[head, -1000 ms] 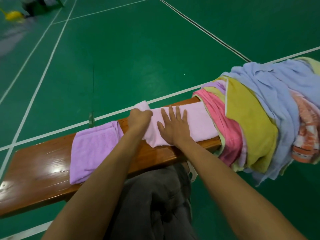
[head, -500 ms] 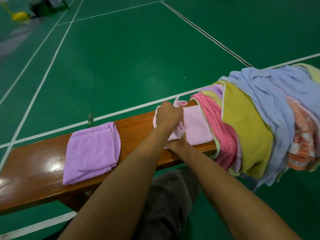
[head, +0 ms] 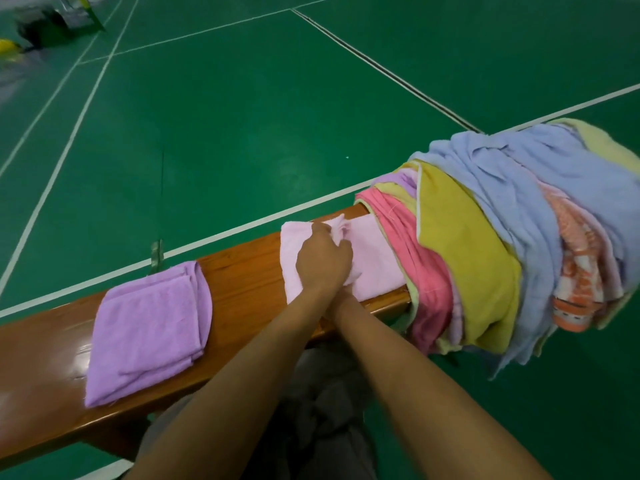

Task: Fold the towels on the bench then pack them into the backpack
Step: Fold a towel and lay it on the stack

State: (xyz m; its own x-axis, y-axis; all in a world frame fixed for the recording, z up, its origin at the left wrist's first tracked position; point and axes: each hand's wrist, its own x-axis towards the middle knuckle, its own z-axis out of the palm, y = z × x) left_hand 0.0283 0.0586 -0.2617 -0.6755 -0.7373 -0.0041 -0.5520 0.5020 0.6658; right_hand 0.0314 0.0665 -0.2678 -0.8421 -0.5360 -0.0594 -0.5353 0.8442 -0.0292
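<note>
1. A wooden bench [head: 242, 271] runs across a green court floor [head: 242, 116] marked with white lines.
2. A pale pink towel [head: 375, 261] lies flat on the bench, just beside a heap of towels on the right.
3. The left hand [head: 323, 261] rests on top of the pink towel with its fingers curled, pinching a bunched fold of the cloth at the far edge.
4. The right hand [head: 341, 296] is almost wholly hidden under the left wrist; only the wrist and part of its back show at the near edge of the towel, so I cannot tell how its fingers lie.
5. A folded purple towel [head: 149, 327] lies on the bench to the left, well apart from the pink one, with bare wood between them.
6. The heap of towels [head: 485, 237] drapes over the right end of the bench: a deep pink one at the left edge, a yellow one next to it, a light blue one over the top, and an orange-and-white patterned one at the right.
7. No bag or other holder can be made out clearly; blurred dark and yellow shapes [head: 41, 29] sit on the floor in the far left corner.
8. Grey trousers [head: 329, 410] show below the bench between the forearms.
</note>
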